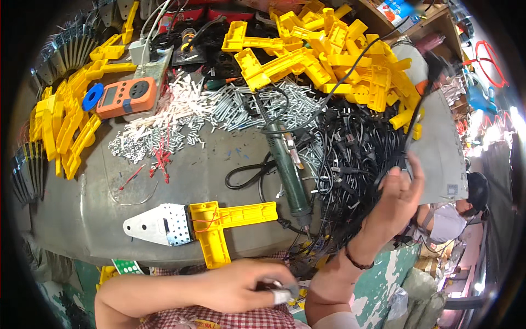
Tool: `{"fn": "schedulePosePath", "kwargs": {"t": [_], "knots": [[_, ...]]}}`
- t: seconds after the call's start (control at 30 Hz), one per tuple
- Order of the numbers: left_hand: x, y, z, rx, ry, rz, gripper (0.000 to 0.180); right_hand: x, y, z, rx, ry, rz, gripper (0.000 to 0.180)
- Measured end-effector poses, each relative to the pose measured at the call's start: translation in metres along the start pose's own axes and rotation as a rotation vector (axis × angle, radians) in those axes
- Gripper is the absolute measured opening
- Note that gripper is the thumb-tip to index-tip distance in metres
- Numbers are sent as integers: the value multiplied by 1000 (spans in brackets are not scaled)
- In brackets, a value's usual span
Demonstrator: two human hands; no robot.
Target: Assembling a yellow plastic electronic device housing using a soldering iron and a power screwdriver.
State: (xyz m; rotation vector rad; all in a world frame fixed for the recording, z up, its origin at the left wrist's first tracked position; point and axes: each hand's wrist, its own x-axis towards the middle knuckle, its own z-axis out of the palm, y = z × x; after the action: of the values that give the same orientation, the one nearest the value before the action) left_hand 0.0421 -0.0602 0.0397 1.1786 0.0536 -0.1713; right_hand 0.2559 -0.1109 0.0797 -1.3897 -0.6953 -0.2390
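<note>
My right hand [402,189] is raised over the right side of the bench, its fingers curled round a black power cord [417,112] that runs up and away from it. Near the bench's front edge, my left hand [255,285] is closed round something small and greyish that I cannot make out. White tape wraps one of its fingers. Just beyond that hand lies a yellow plastic T-shaped housing [208,236], joined to a white tapered metal plate [159,225] with holes. Thin red wires cross the housing.
Black power cords [356,148] heap beside a green-handled electric screwdriver [287,175]. Loose screws [235,104], an orange meter [129,97] and piled yellow housings [329,49] lie farther back. Another person [446,219] is at the far right.
</note>
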Motion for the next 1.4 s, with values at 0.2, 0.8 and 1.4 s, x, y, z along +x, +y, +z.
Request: {"fn": "schedulePosePath", "kwargs": {"t": [0.2,0.8,1.4], "knots": [[-40,0,-21,635,589,28,21,-41,5,24,-827,-598,-546,35],[-52,-20,-75,-174,1110,254,14,-97,26,65,19,-1061,171,14],[-41,-21,-53,766,1011,690,13,-84,22,60,109,-1260,203,15]]}}
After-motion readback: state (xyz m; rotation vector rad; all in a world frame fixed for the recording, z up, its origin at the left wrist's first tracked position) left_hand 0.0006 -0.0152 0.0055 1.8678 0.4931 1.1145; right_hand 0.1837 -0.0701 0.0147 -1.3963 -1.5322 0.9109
